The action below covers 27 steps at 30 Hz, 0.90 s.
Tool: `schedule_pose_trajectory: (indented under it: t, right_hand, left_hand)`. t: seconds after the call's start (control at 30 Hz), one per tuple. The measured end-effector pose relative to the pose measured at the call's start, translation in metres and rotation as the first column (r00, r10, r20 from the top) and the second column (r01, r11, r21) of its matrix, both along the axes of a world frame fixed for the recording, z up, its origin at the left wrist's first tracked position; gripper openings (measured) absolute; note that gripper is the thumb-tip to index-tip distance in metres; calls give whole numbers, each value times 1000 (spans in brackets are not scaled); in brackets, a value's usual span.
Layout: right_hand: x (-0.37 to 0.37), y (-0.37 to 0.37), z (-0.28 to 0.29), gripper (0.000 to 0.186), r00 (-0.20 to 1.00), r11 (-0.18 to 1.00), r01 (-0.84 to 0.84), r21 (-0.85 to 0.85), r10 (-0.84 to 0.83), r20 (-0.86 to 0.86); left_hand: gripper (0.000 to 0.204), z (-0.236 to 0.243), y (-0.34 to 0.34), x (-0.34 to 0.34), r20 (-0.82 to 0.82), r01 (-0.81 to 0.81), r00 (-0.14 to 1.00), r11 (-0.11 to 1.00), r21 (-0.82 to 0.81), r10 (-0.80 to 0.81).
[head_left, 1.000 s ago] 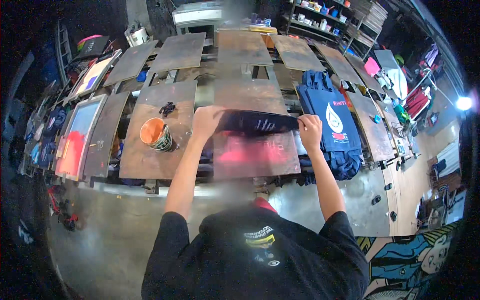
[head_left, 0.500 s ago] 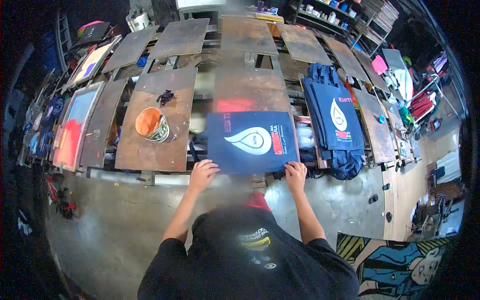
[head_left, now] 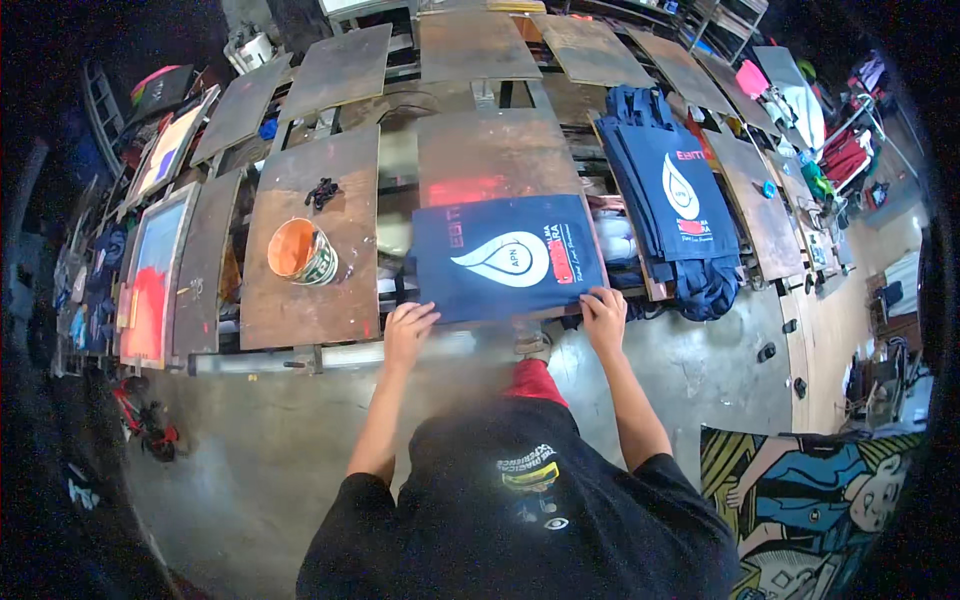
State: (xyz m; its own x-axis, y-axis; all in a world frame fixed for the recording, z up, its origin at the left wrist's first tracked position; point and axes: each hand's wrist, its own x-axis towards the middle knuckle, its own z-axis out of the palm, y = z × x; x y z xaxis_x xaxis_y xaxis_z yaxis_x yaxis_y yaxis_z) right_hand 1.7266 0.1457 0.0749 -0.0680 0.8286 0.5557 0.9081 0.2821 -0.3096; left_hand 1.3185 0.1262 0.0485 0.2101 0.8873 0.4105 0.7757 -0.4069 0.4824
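Note:
A navy fabric bag (head_left: 480, 300) lies flat on a brown board in front of me. It carries a white drop shape and red and white lettering. My left hand (head_left: 408, 330) pinches its near left corner, while the fingers of my right hand (head_left: 604, 315) are closed on the near right corner. Just beyond the bag, a red smear (head_left: 465, 189) shows on the board (head_left: 500, 140). To the right, a stack of similar navy bags (head_left: 645, 215) with handles rests on another board. What lies under the bag I hold is hidden.
On the board to the left stand a paint-stained tub (head_left: 318, 262) with orange inside and a dark crumpled clump (head_left: 322, 193). Further left leans a framed screen (head_left: 150, 310) with red paint. Gaps separate the boards. A painted panel (head_left: 800, 510) lies at lower right.
The whole view has shifted and tilted slightly. Both hands keep hold of the bag's near corners, and the bag stays in nearly the same place on its board.

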Motion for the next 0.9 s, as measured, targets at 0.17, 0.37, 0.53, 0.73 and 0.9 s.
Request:
schedule_pose_trajectory:
  t: [0.17,0.37,0.53,0.73,0.9]
  right_hand:
    - [-1,36,9,10,1000,999,-31,6,31,3]
    - [-17,110,82,5,988,968,119,222,-137,68]
    - [-47,129,175,7,972,870,209,446,-136,-190]
    - [-28,62,106,18,986,903,150,402,-105,-131]
    - [-14,11,14,16,998,999,22,38,-20,-51]
  left_hand:
    - [16,20,48,0,89,-79,993,995,-56,83]
    - [19,107,149,3,356,-92,920,973,-213,165]
    - [20,188,153,11,449,-235,891,914,332,65]
    - [31,122,69,9,479,-160,874,979,129,80]
    - [28,30,27,6,443,-126,880,984,-130,171]
